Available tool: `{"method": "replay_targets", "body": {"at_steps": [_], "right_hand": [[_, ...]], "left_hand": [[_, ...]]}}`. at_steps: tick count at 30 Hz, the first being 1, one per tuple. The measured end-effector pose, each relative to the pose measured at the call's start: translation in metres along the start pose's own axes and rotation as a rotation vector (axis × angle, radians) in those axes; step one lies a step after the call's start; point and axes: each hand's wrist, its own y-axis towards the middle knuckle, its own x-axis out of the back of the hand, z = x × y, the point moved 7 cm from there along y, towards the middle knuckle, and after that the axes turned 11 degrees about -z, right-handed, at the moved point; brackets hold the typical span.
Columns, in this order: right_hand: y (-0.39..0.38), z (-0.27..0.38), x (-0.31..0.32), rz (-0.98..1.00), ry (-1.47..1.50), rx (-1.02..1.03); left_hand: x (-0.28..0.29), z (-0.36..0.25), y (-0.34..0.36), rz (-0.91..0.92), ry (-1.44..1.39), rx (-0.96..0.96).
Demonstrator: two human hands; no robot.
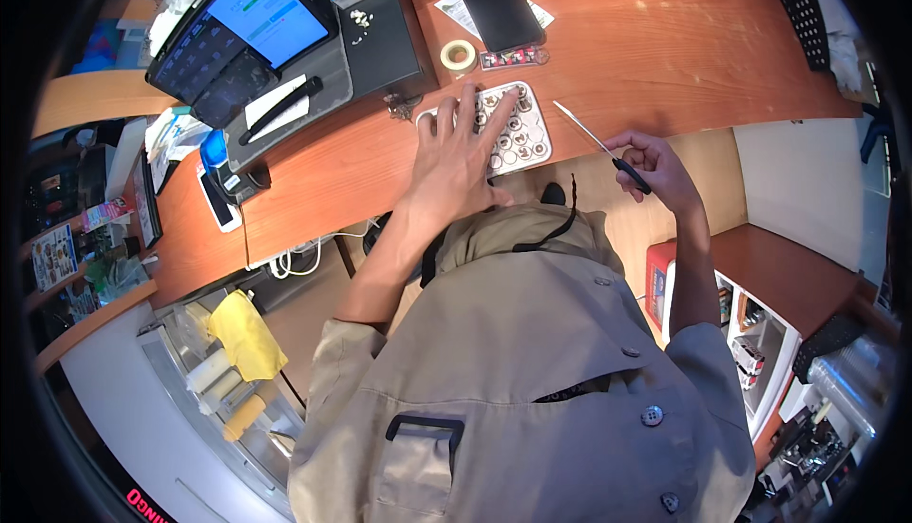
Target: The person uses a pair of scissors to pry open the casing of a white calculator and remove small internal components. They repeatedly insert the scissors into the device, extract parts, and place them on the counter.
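A white tray [541, 133] with rows of round compartments, some holding small items, lies at the near edge of the wooden desk. My left hand [454, 164] rests over its left part with the fingers spread, hiding several compartments. To the right, my right hand [657, 170] is closed around the black handle of a slim metal tool [586, 132]. Its long, pale tip points up and left toward the tray, apart from it. Whether the tool is one blade or two cannot be made out.
Behind the tray are a tape roll [458, 57], a small clear case [514, 57] and a dark phone [496, 6]. A black stand [385, 57] with a lit screen [271, 12] fills the left. A white phone [218, 198] lies near the edge; a low cabinet [779, 262] stands at right.
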Motion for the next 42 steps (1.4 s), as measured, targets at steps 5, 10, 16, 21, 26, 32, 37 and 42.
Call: {"method": "replay_targets", "body": {"at_steps": [5,10,16,21,26,32,37,42], "right_hand": [[0.006,0.006,0.002,0.108,-0.052,0.003],[-0.01,0.001,0.01,0.095,-0.096,-0.014],[-0.036,-0.011,0.019,0.09,-0.108,-0.085],[-0.043,-0.021,0.009,-0.126,0.075,0.054],[-0.051,-0.043,-0.025,-0.319,0.239,0.093],[-0.038,-0.058,-0.043,-0.413,0.314,0.049],[-0.037,-0.057,-0.045,-0.389,0.314,0.049],[-0.033,-0.052,-0.048,-0.385,0.225,0.088]], "left_hand": [[-0.015,0.007,0.025,0.054,-0.033,-0.061],[-0.022,-0.017,0.028,0.081,-0.062,-0.241],[-0.033,-0.025,0.062,0.043,0.025,-0.51],[-0.031,-0.022,0.071,0.08,-0.037,-0.437],[-0.028,-0.016,0.064,0.052,-0.057,-0.186],[-0.025,-0.021,0.054,-0.072,-0.155,-0.224],[-0.022,-0.023,0.049,-0.112,-0.219,-0.276],[-0.023,-0.021,0.046,-0.124,-0.244,-0.281]]}}
